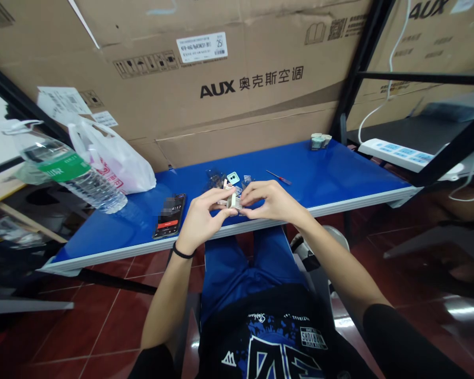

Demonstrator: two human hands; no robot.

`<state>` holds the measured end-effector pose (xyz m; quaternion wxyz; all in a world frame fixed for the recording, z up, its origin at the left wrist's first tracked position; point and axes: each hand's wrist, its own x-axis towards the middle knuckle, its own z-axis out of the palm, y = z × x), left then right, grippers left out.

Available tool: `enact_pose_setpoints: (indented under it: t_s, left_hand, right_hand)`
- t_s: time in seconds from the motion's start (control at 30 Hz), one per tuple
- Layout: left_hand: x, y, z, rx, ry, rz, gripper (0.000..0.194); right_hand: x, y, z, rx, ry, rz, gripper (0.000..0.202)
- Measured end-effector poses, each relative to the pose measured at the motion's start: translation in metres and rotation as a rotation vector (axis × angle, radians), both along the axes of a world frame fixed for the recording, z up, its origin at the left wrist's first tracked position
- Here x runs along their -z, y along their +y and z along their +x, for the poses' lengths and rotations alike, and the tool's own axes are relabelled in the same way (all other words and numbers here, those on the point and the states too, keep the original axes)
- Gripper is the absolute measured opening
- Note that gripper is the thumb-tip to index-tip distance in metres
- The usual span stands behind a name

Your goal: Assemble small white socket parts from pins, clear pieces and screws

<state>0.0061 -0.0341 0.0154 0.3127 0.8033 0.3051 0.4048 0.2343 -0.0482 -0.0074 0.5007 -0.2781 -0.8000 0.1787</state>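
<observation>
1. Head view, looking down at a seated person's two bare hands, which meet over the front edge of a blue table (134, 226), near its middle.
2. Left hand (199, 221), with a dark band at the wrist, and right hand (270, 202) both pinch one small pale part (233, 201); the fingertips of each hand are closed on it from opposite sides.
3. That small pale part sits directly between the two hands, just above the table's front edge. It looks blocky and stands roughly upright, though it is too small to make out its long axis for certain. Neither hand is clearly nearer; both touch it.
4. Just behind the hands, toward the table's middle, lies a cluster of small parts (231, 180), one with a pale blue face, some in clear wrapping.
5. A thin red-handled screwdriver (278, 177) lies right of the cluster, angled toward the back edge.
6. A phone (169, 216) lies flat near the front edge, left of the left hand; its screen shows a red band, the digits blurred.
7. At the left end lie a water bottle (79, 176) on its side with a green label and a white plastic bag (114, 158) with red print, neither readable.
8. Near the back right corner sits a small grey stack of parts (319, 141).
9. Behind the table stands a cardboard box (221, 63) printed "AUX" with Chinese characters; its white sticker shows "25".
10. A white power strip (403, 155) rests on a shelf to the right.
</observation>
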Motion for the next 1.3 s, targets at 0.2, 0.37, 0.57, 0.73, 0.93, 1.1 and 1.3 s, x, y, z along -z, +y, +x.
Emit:
enact_pose_setpoints:
  t_s: [0.2, 0.37, 0.57, 0.73, 0.93, 1.1, 1.3]
  left_hand:
    - [-0.001, 0.003, -0.005, 0.033, -0.004, -0.024, 0.047]
    - [0.0, 0.006, -0.006, 0.051, -0.014, -0.046, 0.048]
    - [0.005, 0.011, -0.003, 0.088, -0.002, -0.017, 0.047]
    - [0.014, 0.019, -0.001, 0.161, -0.044, -0.083, 0.054]
    - [0.017, 0.02, 0.002, 0.146, -0.124, -0.163, 0.056]
    - [0.014, 0.018, 0.003, 0.164, -0.13, -0.139, 0.052]
    - [0.013, 0.014, 0.004, 0.078, -0.144, -0.183, 0.062]
  right_hand:
    - [0.002, -0.003, -0.009, 0.059, 0.039, -0.052, 0.003]
    - [0.002, -0.004, -0.013, 0.05, 0.055, -0.091, 0.007]
    - [0.003, -0.001, -0.01, 0.055, 0.042, -0.142, 0.007]
    - [0.008, 0.004, -0.011, 0.019, 0.146, -0.207, 0.01]
    - [0.011, 0.005, -0.014, 0.029, 0.255, -0.303, 0.02]
    - [0.009, 0.003, -0.015, 0.062, 0.222, -0.243, 0.017]
    - [0.009, 0.003, -0.016, 0.051, 0.241, -0.249, 0.016]
